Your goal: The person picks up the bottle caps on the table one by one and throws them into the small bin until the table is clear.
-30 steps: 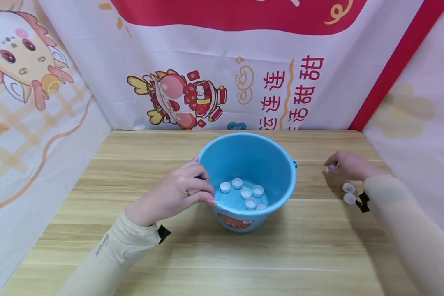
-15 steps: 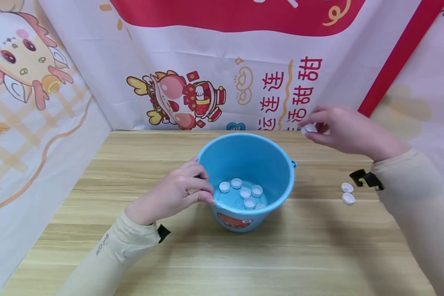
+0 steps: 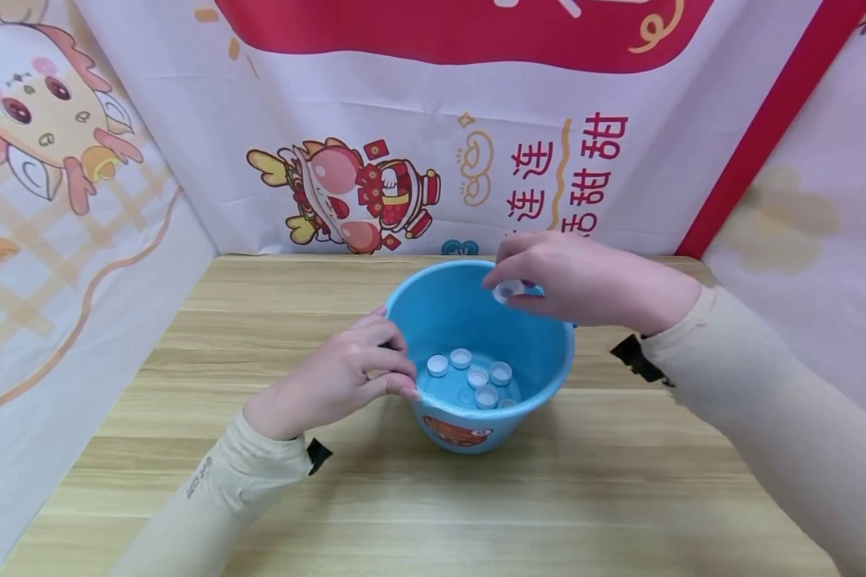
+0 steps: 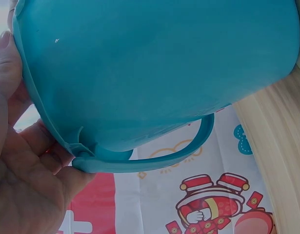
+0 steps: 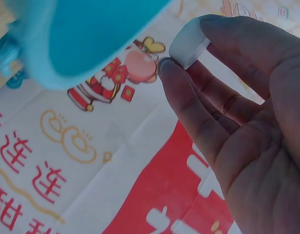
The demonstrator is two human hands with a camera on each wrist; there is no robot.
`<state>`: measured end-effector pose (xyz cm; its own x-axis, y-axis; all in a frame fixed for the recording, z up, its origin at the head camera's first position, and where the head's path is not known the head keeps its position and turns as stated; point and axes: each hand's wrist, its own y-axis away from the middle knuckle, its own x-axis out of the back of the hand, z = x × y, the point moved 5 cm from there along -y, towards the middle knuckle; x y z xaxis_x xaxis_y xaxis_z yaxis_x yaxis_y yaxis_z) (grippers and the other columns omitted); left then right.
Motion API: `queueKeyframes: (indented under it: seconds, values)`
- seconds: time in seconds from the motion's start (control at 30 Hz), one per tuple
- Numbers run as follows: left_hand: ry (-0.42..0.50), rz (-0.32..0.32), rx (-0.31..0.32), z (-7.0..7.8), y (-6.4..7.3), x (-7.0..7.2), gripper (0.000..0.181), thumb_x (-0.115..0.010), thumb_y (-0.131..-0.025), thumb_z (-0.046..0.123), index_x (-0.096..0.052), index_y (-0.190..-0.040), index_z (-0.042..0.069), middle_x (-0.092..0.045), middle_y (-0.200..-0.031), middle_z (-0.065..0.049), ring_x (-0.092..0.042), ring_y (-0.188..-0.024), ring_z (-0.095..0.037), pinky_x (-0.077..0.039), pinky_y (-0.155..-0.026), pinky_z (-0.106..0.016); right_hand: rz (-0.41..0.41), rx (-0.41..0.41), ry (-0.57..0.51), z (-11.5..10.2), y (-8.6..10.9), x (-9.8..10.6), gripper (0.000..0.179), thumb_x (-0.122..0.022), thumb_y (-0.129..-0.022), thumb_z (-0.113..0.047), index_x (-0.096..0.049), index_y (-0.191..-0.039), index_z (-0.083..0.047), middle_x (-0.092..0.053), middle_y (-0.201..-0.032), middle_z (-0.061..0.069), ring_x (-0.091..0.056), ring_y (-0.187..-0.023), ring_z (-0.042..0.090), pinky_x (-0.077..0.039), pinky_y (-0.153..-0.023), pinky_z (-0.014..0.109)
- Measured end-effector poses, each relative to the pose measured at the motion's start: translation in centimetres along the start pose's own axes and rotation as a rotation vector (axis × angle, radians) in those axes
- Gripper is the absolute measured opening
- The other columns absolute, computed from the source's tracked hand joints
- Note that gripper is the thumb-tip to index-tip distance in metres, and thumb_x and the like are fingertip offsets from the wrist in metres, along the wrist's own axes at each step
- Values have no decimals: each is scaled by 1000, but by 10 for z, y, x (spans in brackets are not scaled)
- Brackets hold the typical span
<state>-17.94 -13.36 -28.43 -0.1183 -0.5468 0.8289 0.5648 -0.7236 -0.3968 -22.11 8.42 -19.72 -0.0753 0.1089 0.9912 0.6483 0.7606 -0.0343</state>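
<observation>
A light blue plastic bucket (image 3: 439,316) stands upright on the table, several white bottle caps (image 3: 487,397) lying apart on its floor. At its left rim, my left hand (image 3: 339,377) grips the edge; the left wrist view shows the fingers by the rim and the bucket's handle (image 4: 150,164) hanging down the outside. Over the back right of the opening, my right hand (image 3: 584,280) pinches another white bottle cap (image 5: 190,44) between thumb and fingertips. In the right wrist view this cap is tilted and apart from the rim.
The wooden table (image 3: 404,513) meets a printed cloth backdrop (image 3: 274,96) at the back, with more printed cloth at both sides. My right forearm (image 3: 750,401) crosses over the table's right side. A sticker (image 3: 456,433) marks the bucket's front.
My right hand picked a cap up from the table at the right and carried it left over the bucket. Two caps seen there are now hidden behind the arm. My left hand stayed put.
</observation>
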Motion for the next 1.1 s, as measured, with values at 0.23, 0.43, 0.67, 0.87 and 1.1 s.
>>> queueKeyframes:
  seconds: [0.23,0.43,0.67,0.87,1.1]
  values:
    - [-12,-2,0,0,0,1,17,-80,-81,27,-78,-94,16,-58,-97,3,-53,-105,-14,-34,-111,-52,-52,35,11,-12,-16,-3,34,-79,-86,-17,-73,-120,-14,-66,-111,7,-65,-95,21,-60,-77,35]
    - [-10,-1,5,-1,1,0,17,-80,-81,27,-78,-94,16,-58,-97,3,-53,-106,-15,-42,-106,-52,-77,50,31,-20,-26,-5,35,-79,-86,-20,-72,-120,-15,-66,-111,7,-65,-96,21,-59,-80,35]
    - [-9,1,2,0,1,0,17,-80,-81,27,-78,-94,16,-58,-97,3,-52,-106,-15,-48,-101,-48,-92,57,27,-22,-33,-7,35,-79,-86,-20,-72,-120,-15,-66,-111,7,-64,-98,21,-59,-82,37]
    - [-8,-2,6,0,1,0,17,-80,-81,27,-78,-94,16,-58,-97,3,-52,-107,-15,-52,-96,-44,-107,49,33,-21,-37,-11,36,-78,-87,-21,-72,-122,-16,-66,-112,7,-64,-99,21,-58,-84,37]
    - [-4,-2,6,1,1,0,18,-80,-81,27,-78,-94,16,-58,-97,4,-51,-106,-15,-54,-93,-40,-131,32,51,-19,-41,-13,41,-80,-85,-22,-70,-125,-18,-64,-117,8,-63,-103,23,-57,-86,38]
